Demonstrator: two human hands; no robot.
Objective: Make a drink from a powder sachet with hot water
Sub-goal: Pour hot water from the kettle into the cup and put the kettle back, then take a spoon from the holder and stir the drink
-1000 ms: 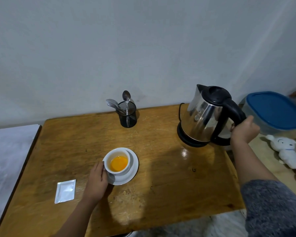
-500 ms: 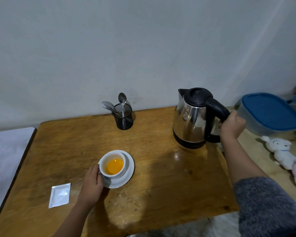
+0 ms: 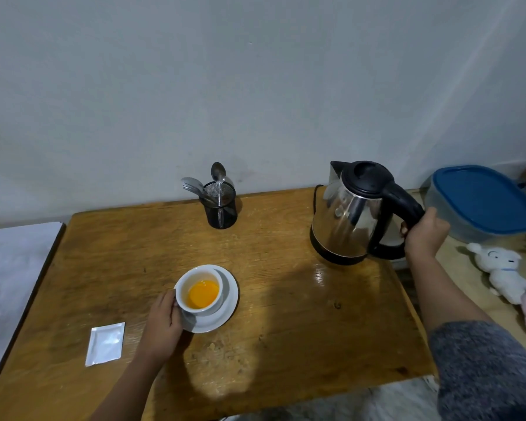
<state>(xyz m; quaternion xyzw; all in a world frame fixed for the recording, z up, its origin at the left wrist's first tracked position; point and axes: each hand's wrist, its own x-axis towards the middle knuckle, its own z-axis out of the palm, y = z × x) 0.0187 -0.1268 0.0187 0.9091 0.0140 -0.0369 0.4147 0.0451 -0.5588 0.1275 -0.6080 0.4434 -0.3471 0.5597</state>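
Note:
A white cup [image 3: 200,291] with orange powder or liquid in its bottom sits on a white saucer [image 3: 225,305] near the middle of the wooden table [image 3: 286,329]. My left hand [image 3: 164,323] grips the cup's left side. A steel kettle [image 3: 351,217] with a black lid and handle stands at the back right, tilted a little toward the left. My right hand [image 3: 424,233] is closed around its handle. A flat silver sachet [image 3: 105,343] lies on the table to the left of my left hand.
A black mesh holder [image 3: 220,205] with spoons stands at the back by the wall. A grey box with a blue lid [image 3: 483,202] and soft toys [image 3: 504,271] lie on the surface to the right. A white surface [image 3: 9,268] adjoins the table's left edge.
The kettle stood upright half a second ago and now leans left again in my right hand. My left hand has stayed on the cup.

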